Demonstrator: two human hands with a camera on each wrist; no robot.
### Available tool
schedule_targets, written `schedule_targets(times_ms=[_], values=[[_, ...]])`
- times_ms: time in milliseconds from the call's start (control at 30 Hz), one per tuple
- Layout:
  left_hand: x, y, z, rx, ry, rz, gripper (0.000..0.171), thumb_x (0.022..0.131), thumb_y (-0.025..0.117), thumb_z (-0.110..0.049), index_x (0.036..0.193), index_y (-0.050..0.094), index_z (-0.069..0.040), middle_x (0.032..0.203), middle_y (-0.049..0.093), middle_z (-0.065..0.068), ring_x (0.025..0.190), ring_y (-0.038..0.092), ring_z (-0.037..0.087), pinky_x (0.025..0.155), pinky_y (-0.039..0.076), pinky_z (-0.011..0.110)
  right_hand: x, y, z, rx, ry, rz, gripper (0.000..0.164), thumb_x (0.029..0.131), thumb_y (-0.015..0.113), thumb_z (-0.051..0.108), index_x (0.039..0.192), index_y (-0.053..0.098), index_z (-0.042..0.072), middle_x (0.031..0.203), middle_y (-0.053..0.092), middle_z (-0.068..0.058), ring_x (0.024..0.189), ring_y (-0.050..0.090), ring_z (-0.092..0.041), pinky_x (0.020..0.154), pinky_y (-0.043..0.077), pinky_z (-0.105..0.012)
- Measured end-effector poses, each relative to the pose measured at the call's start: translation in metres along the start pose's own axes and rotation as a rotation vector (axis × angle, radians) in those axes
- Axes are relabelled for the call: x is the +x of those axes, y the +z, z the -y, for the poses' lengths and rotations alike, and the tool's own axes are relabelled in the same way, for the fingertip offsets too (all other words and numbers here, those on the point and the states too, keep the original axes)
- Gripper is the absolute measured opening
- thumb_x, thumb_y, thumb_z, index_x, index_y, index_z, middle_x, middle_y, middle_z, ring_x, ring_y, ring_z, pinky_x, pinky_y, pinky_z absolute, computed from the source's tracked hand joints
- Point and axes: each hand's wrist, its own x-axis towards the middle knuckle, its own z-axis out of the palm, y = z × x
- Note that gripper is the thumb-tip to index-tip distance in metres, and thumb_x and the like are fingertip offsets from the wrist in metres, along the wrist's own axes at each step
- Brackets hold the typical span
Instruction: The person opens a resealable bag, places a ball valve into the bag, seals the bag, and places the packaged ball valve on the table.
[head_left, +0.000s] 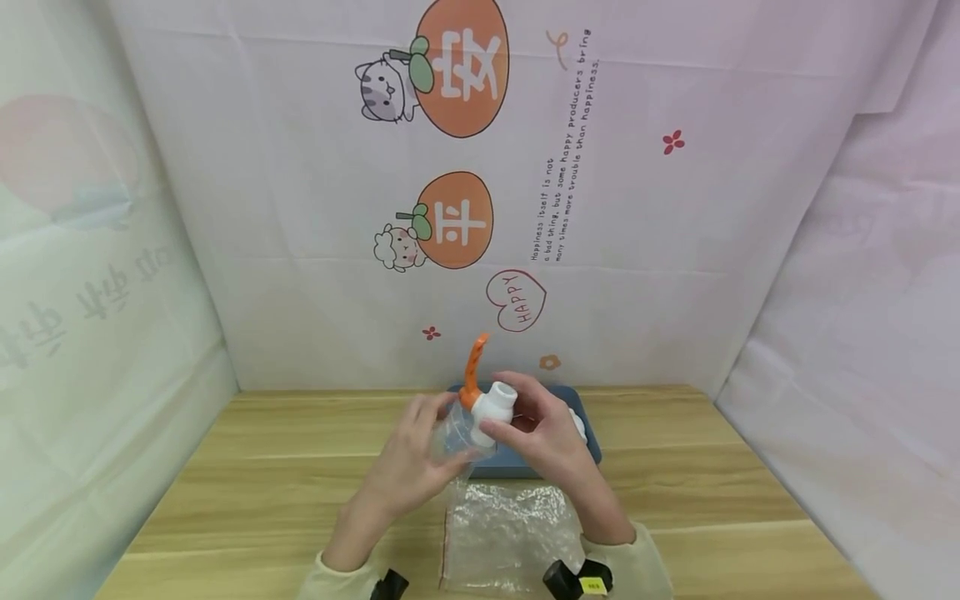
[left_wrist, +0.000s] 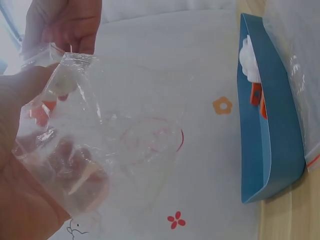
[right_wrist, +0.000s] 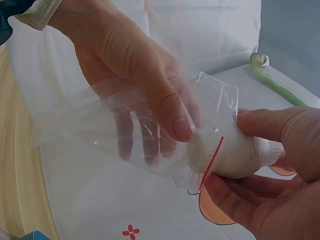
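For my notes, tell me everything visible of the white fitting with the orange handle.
The white fitting has a rounded body, a short round spout and, at the opposite end, a ribbed collar. A slender, curved orange handle stands up from it. Both look like plastic. It is held tilted above the table, spout upward, its collar end inside a clear bag with a red line. The right hand pinches its body; the left hand holds the bag.

Curtained booth (head_left: 855, 317); printed cloth walls (head_left: 637, 217)
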Motion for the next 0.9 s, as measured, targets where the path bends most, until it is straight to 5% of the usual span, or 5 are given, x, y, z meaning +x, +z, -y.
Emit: schedule_targets(times_ms=[233, 600, 767, 900], values=[[0.0, -0.003, -0.003, -0.088, -0.094, 0.047, 0.066, 0.081, 0.081, -0.026, 0.135, 0.047, -0.006, 0.117, 0.06, 0.006, 0.104, 0.062, 0.023, 0.084, 0.056, 0.039, -0.003, -0.003, 0.005, -0.007, -0.031, 0.036, 0.05, 0.085, 0.076, 0.012, 0.131, 0.055, 0.014, 0.106, 0.066, -0.015, 0.081, 0.066, -0.011, 0.069, 0.057, -0.026], [0.002, 0.004, -0.008, -0.07, -0.049, 0.043, 0.072, 0.077, 0.084, -0.023, 0.136, 0.046, -0.006, 0.124, 0.059, 0.007, 0.107, 0.06, 0.02, 0.085, 0.055, 0.037, -0.004, -0.001, 0.009, -0.014, 0.0, -0.003, 0.048, 0.083, 0.079, 0.014, 0.125, 0.055, 0.011, 0.102, 0.066, -0.013, 0.082, 0.063, -0.011, 0.07, 0.057, -0.024], [0.0, 0.001, -0.011, -0.228, -0.126, 0.172, 0.088, 0.079, 0.081, -0.042, 0.148, 0.033, -0.016, 0.132, 0.052, -0.002, 0.107, 0.057, 0.013, 0.082, 0.054, 0.029, -0.004, -0.002, 0.009, -0.016, 0.027, -0.001, 0.048, 0.083, 0.079, 0.015, 0.124, 0.056, 0.009, 0.106, 0.066, -0.014, 0.085, 0.064, -0.011, 0.073, 0.057, -0.023], [-0.001, -0.006, -0.008, -0.478, -0.136, 0.263, 0.073, 0.096, 0.064, -0.03, 0.154, 0.024, -0.015, 0.143, 0.048, 0.004, 0.12, 0.055, 0.018, 0.094, 0.051, 0.028, -0.004, -0.005, 0.008, -0.002, 0.043, 0.008, 0.044, 0.082, 0.08, 0.015, 0.118, 0.057, 0.006, 0.118, 0.065, -0.018, 0.09, 0.066, -0.01, 0.076, 0.057, -0.022]])
